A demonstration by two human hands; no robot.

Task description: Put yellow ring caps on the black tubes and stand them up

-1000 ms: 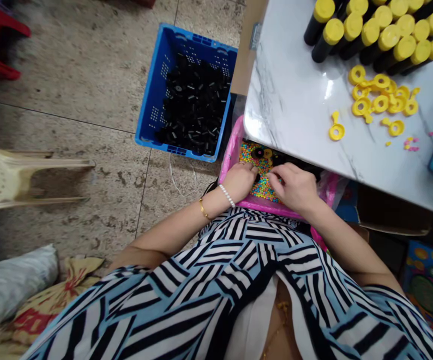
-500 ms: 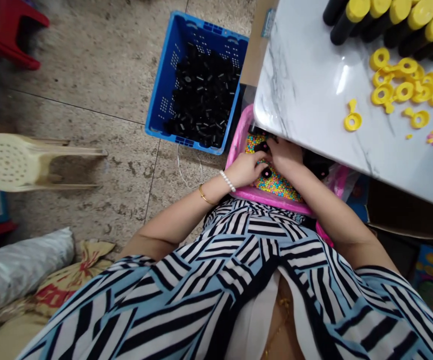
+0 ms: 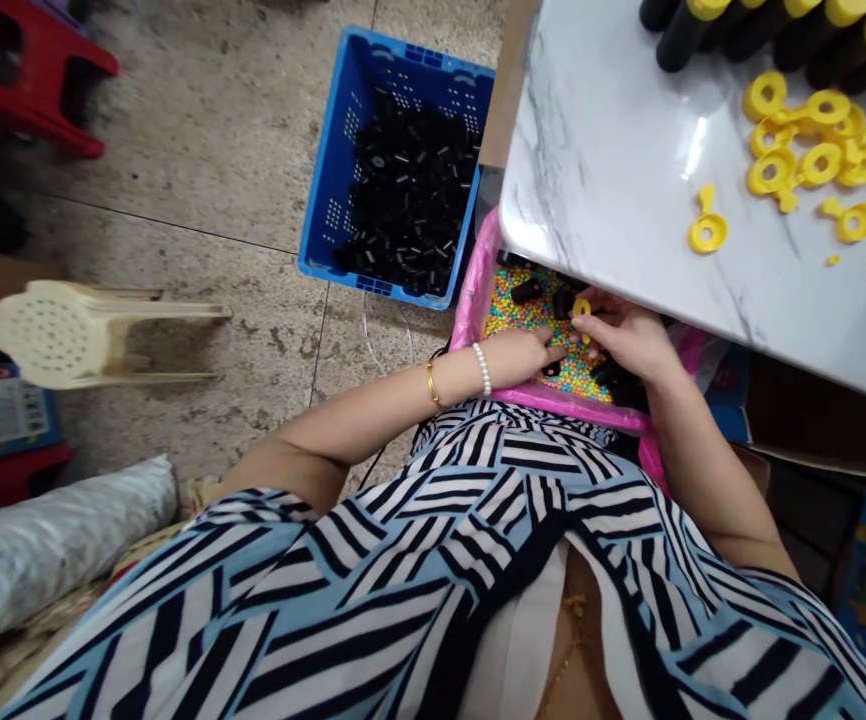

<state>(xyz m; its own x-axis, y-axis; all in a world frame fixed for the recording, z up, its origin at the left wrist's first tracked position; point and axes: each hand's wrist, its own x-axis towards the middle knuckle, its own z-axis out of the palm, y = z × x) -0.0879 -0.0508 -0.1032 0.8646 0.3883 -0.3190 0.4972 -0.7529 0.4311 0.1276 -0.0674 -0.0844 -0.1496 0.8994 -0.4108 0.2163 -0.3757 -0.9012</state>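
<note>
My left hand (image 3: 523, 358), with a pearl bracelet at the wrist, is low over a pink-lined bin (image 3: 470, 290) full of small coloured beads (image 3: 504, 315). Its fingers are curled around a small black cylinder (image 3: 551, 370) with a pink spot on its end; the grip is partly hidden. To the right, my right hand (image 3: 628, 335) pinches a yellow ring with a tab (image 3: 581, 309) between thumb and fingers, above the beads. Other black cylinders (image 3: 527, 291) lie on the beads around my hands.
A white marbled table (image 3: 613, 180) overhangs the bin, bearing loose yellow rings (image 3: 707, 232) and black tubes with yellow tops (image 3: 684, 40). A blue crate (image 3: 320, 190) of black cylinders stands on the floor. Farther left are a cream stool (image 3: 50, 335) and red stool (image 3: 43, 70).
My hands have moved apart; the right has shifted right and now shows a yellow ring in its fingers. My left hand has moved slightly right and down with the black cylinder.
</note>
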